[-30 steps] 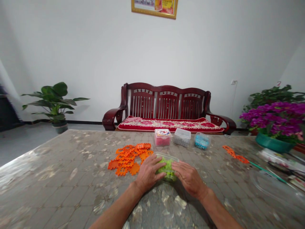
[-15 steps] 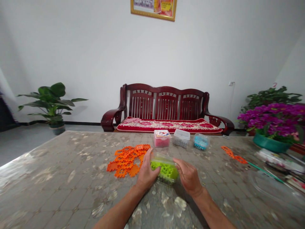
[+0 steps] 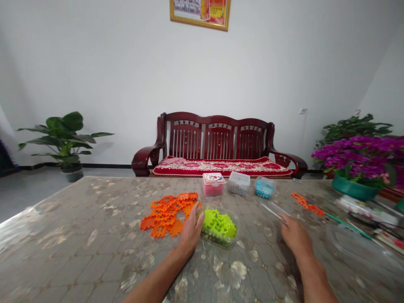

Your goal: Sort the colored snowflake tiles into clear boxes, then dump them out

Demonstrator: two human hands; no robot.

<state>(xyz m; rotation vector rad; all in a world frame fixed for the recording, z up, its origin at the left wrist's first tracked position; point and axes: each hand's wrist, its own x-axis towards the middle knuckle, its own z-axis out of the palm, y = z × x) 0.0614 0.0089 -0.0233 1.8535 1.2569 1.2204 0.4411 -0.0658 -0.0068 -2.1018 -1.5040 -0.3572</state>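
My left hand [image 3: 190,230] grips the left side of a clear plastic container [image 3: 237,229], its fingers reaching along the wall. Bright green notched plastic pieces [image 3: 219,223] fill this container, its top uncovered. To the right, my right hand [image 3: 296,235] pinches a clear plastic lid [image 3: 274,208], tilted and held apart from the container. Orange notched plastic pieces [image 3: 167,214] lie in a loose pile just left of my left hand.
Behind stand a pink-filled box [image 3: 213,188], a clear box of grey pieces [image 3: 239,184] and a tub of blue pieces [image 3: 264,188]. On the right are linked orange pieces [image 3: 307,205], a green stick [image 3: 347,225], a clear plastic tray [image 3: 356,246] and a flowerpot [image 3: 355,186].
The lid has come off the green pieces' container and moved right with my right hand. My left hand stays at the container, its thumb drawn back from the front.
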